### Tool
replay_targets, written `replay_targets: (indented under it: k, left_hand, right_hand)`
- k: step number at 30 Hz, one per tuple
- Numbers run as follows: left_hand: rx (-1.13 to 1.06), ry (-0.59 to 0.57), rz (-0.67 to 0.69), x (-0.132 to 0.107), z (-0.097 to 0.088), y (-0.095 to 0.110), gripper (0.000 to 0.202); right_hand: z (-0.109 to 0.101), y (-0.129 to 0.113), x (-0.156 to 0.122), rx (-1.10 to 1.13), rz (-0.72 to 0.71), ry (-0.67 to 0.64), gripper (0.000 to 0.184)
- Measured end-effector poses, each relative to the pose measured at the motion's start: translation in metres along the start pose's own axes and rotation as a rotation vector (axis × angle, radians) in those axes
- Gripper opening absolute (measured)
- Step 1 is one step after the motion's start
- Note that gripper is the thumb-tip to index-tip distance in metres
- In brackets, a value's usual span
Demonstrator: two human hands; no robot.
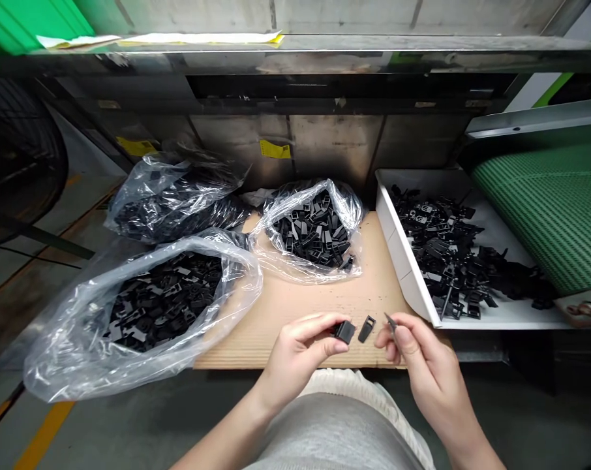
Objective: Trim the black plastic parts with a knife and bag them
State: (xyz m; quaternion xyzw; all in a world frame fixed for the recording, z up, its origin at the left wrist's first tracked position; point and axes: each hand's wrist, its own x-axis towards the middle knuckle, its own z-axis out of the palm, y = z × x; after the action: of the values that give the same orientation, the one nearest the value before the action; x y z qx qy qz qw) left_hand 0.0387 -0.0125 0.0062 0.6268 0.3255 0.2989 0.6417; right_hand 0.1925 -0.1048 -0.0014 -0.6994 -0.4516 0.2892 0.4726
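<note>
Between the thumb and fingers of my left hand is a small black plastic part with a blocky end. My right hand pinches a small pointed blade, thin and dark grey; its lower end is hidden by the fingers. On the cardboard between my hands lies a tapered black plastic clip with a rectangular opening at its top. Neither hand touches that clip. Both hands are over the front edge of the cardboard, a short way apart.
Clear bags of black parts stand at the left, back left and back middle. A white tray of black parts is on the right, beside a green conveyor belt. A metal ledge crosses the back.
</note>
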Motion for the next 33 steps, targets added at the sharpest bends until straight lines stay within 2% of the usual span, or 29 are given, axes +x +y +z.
replay_targets:
  k: [3, 7, 13, 20, 25, 27, 30, 33]
  left_hand:
    - [0.076, -0.011, 0.086, 0.001, 0.001, -0.002, 0.021]
    - [0.188, -0.017, 0.204, 0.001, 0.0, -0.001, 0.021]
    - [0.237, -0.004, 0.254, 0.0, -0.002, -0.002, 0.02]
    - [0.219, 0.027, 0.158, -0.001, 0.001, -0.003, 0.017]
    - [0.039, 0.25, -0.079, 0.013, 0.001, -0.014, 0.023]
    - [-0.021, 0.272, -0.124, 0.019, 0.0, -0.016, 0.026]
    - [-0.059, 0.23, -0.139, 0.02, 0.0, -0.017, 0.025]
    - [-0.079, 0.163, -0.144, 0.017, 0.002, -0.017, 0.021]
  right_hand:
    - [0.006, -0.011, -0.003, 0.014, -0.02, -0.087, 0.025]
    - [0.016, -0.018, 0.0, -0.102, -0.109, -0.09, 0.025]
    - [0.02, -0.017, 0.004, -0.123, -0.159, -0.092, 0.025]
    - [0.023, -0.017, 0.004, -0.124, -0.162, -0.125, 0.028]
    - [0.027, -0.019, -0.002, -0.083, -0.145, -0.31, 0.03]
    - [0.024, -0.018, 0.001, -0.013, -0.083, -0.265, 0.03]
    - [0.017, -0.014, 0.01, 0.108, 0.051, -0.139, 0.03]
    - [0.017, -0.012, 0.021, 0.186, 0.119, -0.129, 0.028]
